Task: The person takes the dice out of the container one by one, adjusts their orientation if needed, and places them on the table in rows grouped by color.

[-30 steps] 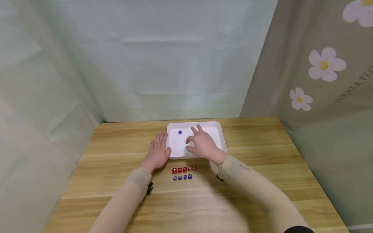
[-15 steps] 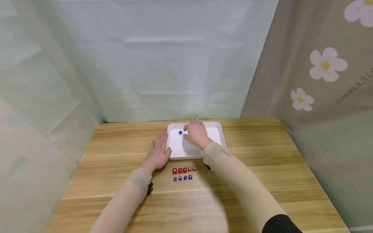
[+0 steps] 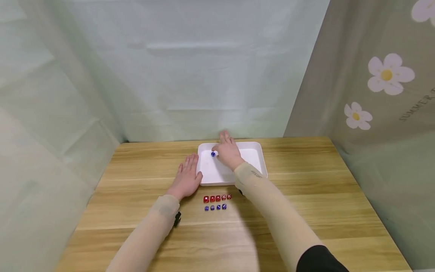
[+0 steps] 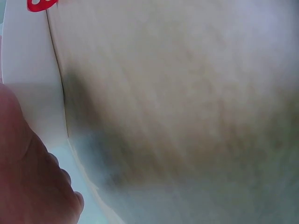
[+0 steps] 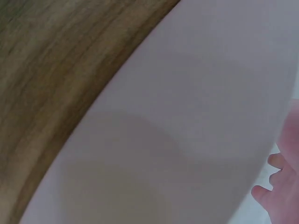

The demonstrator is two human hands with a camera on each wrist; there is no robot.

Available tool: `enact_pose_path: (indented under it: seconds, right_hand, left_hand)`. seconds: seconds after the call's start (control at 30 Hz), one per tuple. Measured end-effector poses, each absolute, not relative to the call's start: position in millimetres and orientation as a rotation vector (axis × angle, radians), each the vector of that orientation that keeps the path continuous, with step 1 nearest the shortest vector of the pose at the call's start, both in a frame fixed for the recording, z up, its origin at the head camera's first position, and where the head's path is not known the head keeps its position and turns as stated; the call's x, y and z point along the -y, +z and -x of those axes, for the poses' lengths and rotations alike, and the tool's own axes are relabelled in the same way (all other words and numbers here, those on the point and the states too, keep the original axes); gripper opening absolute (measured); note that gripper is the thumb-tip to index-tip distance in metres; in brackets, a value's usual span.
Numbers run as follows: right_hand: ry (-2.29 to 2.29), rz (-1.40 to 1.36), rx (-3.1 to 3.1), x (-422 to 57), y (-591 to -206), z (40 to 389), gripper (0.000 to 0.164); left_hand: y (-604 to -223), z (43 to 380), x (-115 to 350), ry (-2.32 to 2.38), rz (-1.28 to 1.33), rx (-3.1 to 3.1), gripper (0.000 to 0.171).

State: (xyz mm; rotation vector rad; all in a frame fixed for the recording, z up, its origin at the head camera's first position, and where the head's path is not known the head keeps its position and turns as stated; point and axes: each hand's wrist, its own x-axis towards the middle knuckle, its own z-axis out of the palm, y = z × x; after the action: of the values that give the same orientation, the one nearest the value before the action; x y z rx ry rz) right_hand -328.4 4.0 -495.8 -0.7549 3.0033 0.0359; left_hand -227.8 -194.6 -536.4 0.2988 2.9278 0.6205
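A shallow white tray lies near the back of the wooden table. Inside it, toward the left, is one blue die. My right hand reaches over the tray, thumb and index finger spread around this die; contact is not clear. Its other fingers extend past the tray's back rim. My left hand lies flat on the table, fingers straight, against the tray's left side. In front of the tray stand a row of several red dice and a row of several blue dice.
The wooden table extends on both sides of the tray. Pale curtains hang behind and beside it, with a flower print at the right. Part of a red die shows at the top of the left wrist view.
My right hand has moved left and back across the tray to the lone blue die. The left hand keeps its place, and the dice rows are unchanged.
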Motion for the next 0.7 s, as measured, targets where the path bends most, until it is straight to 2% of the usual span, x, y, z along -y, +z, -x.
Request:
enact_pose_path:
  seconds: [0.13,0.33,0.57,0.7]
  right_hand:
    - [0.010,0.744,-3.009,-2,-496,329,0.033]
    - [0.016,0.761,-3.016,2,-498,330,0.041]
    - [0.110,0.796,-3.013,9,-494,324,0.021]
    - [0.123,0.771,-3.027,9,-493,322,0.017]
  left_hand:
    - [-534,227,196,0.619,-0.297,-2.927,0.074]
    - [-535,228,197,0.614,-0.292,-2.930,0.074]
    - [-535,227,197,0.637,-0.276,-2.924,0.074]
    - [-536,228,196,0.643,-0.279,-2.927,0.074]
